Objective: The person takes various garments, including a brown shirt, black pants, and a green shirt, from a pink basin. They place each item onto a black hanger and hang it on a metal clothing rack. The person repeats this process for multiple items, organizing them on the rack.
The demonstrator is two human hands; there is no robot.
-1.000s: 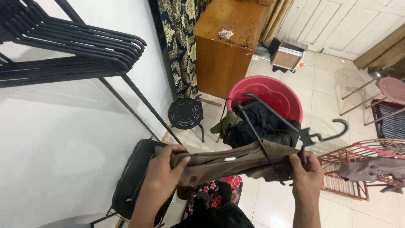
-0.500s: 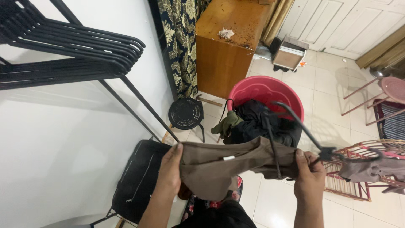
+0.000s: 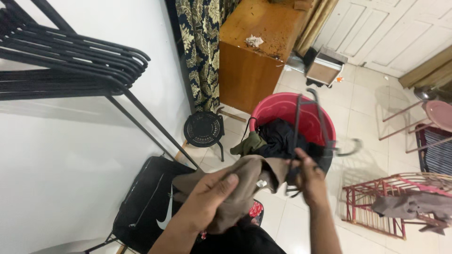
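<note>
The brown garment (image 3: 238,188) is bunched in the left hand (image 3: 207,197), which is closed over the cloth with the thumb pressed across the top of the fold; the fabric spills off toward the right hand and hangs down a little below both. The right hand (image 3: 308,181) sits just beside the cloth's far edge, fingers curled and pinching the lower part of a black hanger (image 3: 308,129). The hanger's long frame rises up and away from that hand, nearly upright and tilted slightly, while its hook (image 3: 348,148) juts out to the hand's right; motion blur makes the exact grip hard to read. So the garment lies between the two hands, its length running from one hand to the other, with the left hand holding most of it and the right nearer the hanger.

Just beyond the right hand stands a red tub (image 3: 278,106), holding a heap of dark clothes (image 3: 282,138) and an olive piece (image 3: 248,143) draped over its near rim. Beyond the left hand are a small black stool (image 3: 203,129) and a black bag (image 3: 146,202) below it. Further off stands a wooden cabinet (image 3: 249,61) with a crumpled scrap on top, and to the right hand's far right a pinkish rack (image 3: 376,207) carries a grey cloth (image 3: 409,204)
</note>
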